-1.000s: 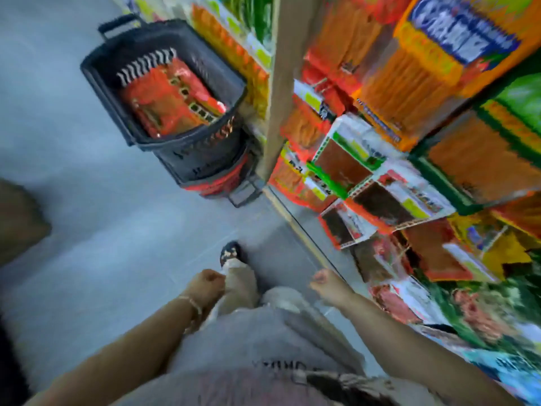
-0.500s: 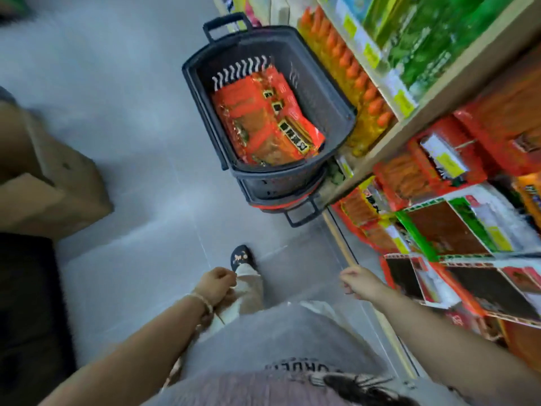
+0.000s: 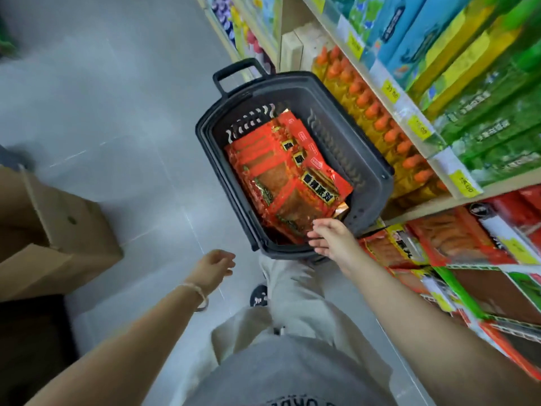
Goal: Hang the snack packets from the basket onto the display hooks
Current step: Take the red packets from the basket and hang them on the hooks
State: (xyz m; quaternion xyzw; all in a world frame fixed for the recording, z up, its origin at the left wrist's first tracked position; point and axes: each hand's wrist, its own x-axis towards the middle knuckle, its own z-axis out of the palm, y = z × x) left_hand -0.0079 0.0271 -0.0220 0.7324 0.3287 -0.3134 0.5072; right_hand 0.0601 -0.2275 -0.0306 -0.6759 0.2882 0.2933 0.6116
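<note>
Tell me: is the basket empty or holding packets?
Not empty: a stack of red snack packets lies inside the basket; the open right hand reaches over its near rim.

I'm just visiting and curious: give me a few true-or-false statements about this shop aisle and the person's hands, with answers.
1. The basket holds red snack packets. True.
2. The right hand holds a packet. False: it is open at the basket's near rim, holding nothing.
3. The left hand rests on the cardboard box. False: it hangs over the floor, apart from the box.
4. Orange-capped bottles stand on the shelf beside the basket. True.
</note>
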